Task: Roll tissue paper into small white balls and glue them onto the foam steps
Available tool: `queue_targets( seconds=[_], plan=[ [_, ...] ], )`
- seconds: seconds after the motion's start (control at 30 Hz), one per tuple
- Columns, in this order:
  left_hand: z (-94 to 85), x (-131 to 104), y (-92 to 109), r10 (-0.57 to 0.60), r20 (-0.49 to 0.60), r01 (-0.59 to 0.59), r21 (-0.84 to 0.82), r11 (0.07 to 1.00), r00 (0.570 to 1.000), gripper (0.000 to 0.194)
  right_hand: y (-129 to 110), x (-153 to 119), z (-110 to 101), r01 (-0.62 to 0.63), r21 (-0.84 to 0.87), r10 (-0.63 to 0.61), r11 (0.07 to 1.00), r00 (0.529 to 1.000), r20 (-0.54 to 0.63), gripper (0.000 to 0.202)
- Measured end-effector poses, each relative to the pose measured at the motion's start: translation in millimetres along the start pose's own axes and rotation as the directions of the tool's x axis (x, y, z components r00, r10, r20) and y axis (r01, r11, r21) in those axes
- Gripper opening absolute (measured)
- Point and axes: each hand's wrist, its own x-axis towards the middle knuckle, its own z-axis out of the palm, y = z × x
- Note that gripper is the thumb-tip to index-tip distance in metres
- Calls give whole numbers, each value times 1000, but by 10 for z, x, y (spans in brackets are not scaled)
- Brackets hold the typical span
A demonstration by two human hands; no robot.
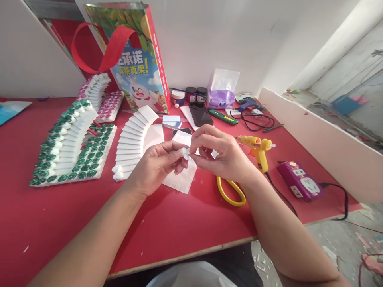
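Above the red tabletop, my left hand (155, 165) and my right hand (223, 153) meet, both pinching a small folded white piece (186, 154) that looks like paper or tissue. Fingers cover part of it. Beneath them lies a white sheet (181, 184). Left of my left hand stands a curved fan of white stepped slabs (130, 146), with white rosettes (117, 175) at its near end. Yellow-handled scissors (231, 199) lie under my right wrist, their blades hidden.
A yellow glue gun (259, 153) and a purple power strip (301, 181) are on the right, with cables. Green-and-white stepped pieces (70, 145) stand left. Behind are a gift bag (140, 79), a phone (201, 114), a green cutter (223, 116), jars (191, 95) and a tissue pack (220, 97).
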Motion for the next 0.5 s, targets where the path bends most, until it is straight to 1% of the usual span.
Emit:
queue_targets(
  seconds=[0.13, 0.3, 0.4, 0.5],
  plan=[
    [19, -5, -9, 73, -17, -72, 72, 995, 997, 12, -17, 2, 39, -88, -27, 87, 996, 995, -47, 7],
    [30, -29, -30, 176, -30, -165, 230, 959, 984, 13, -31, 19, 58, -253, -32, 249, 967, 963, -99, 13],
    [29, -34, -43, 215, -31, -201, 243, 949, 976, 15, -36, 18, 87, -255, -32, 248, 966, 958, -147, 7],
    [12, -23, -64, 195, -21, -184, 240, 953, 981, 16, -60, 8, 143, -214, -103, 190, 971, 961, -201, 9]
  ],
)
